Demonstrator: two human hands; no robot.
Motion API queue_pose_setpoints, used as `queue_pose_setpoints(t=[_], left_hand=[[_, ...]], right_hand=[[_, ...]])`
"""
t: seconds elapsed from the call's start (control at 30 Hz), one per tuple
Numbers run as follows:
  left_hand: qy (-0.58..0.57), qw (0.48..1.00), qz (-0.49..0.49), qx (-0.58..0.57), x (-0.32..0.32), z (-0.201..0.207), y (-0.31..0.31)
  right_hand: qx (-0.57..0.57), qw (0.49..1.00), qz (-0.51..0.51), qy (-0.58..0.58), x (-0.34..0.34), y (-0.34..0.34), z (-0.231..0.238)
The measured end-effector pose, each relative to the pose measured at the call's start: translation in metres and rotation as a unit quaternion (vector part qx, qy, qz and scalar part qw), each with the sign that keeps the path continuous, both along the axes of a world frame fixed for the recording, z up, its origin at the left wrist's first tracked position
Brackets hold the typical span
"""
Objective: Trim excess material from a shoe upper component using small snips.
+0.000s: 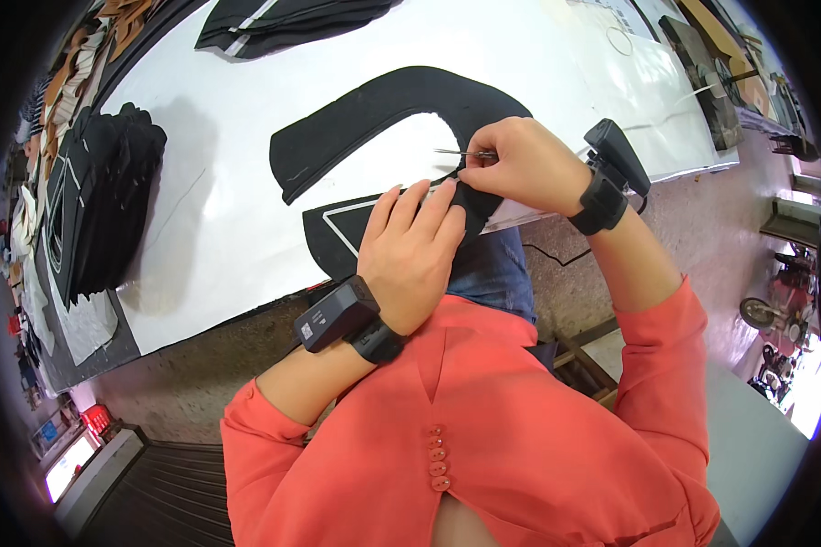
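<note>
A curved black fabric piece (365, 114) lies on the white table (219, 219), bending in a U shape with a white chalk outline on its lower arm (333, 228). My left hand (410, 251) lies flat on the fabric's lower arm near the table edge, fingers spread. My right hand (520, 164) is closed around small metal scissors (454, 153), whose thin blades point left at the inner edge of the fabric. Both wrists carry black strapped devices.
A stack of black cut pieces (100, 201) sits at the table's left. More black fabric with white stripes (283, 23) lies at the far edge. White paper and dark items (702, 82) occupy the far right. Stone floor lies below the table edge.
</note>
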State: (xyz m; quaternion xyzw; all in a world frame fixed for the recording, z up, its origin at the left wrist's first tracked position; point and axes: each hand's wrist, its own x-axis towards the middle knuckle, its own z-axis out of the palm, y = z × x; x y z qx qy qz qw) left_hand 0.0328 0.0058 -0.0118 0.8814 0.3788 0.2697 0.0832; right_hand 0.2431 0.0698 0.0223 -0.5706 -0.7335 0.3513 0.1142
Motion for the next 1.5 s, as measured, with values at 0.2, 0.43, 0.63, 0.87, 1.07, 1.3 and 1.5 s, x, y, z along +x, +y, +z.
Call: queue_pose_setpoints(t=[0.2, 0.43, 0.63, 0.87, 1.07, 1.3, 1.5], left_hand=[[0.065, 0.998, -0.02, 0.003, 0.002, 0.007, 0.005], [0.059, 0.998, -0.019, 0.015, 0.003, 0.004, 0.005], [0.059, 0.998, -0.029, 0.011, 0.008, 0.004, 0.01], [0.06, 0.997, -0.022, 0.034, 0.016, 0.002, 0.011], [0.041, 0.999, -0.025, 0.006, 0.013, 0.001, 0.011], [0.07, 0.996, -0.06, -0.005, -0.01, 0.011, 0.009], [0.041, 0.997, -0.063, -0.002, -0.011, 0.007, 0.01]], right_hand=[[0.015, 0.998, 0.045, 0.048, 0.011, 0.005, -0.005], [0.022, 0.999, 0.024, 0.029, 0.01, 0.009, -0.009], [0.001, 0.996, 0.086, 0.025, 0.014, 0.02, -0.001], [-0.02, 0.993, 0.12, -0.004, 0.017, 0.034, 0.008], [-0.008, 0.991, 0.134, -0.008, 0.016, 0.044, 0.009], [0.018, 0.996, 0.085, 0.029, 0.0, 0.006, -0.005], [0.024, 0.994, 0.11, 0.004, 0.002, 0.016, 0.003]])
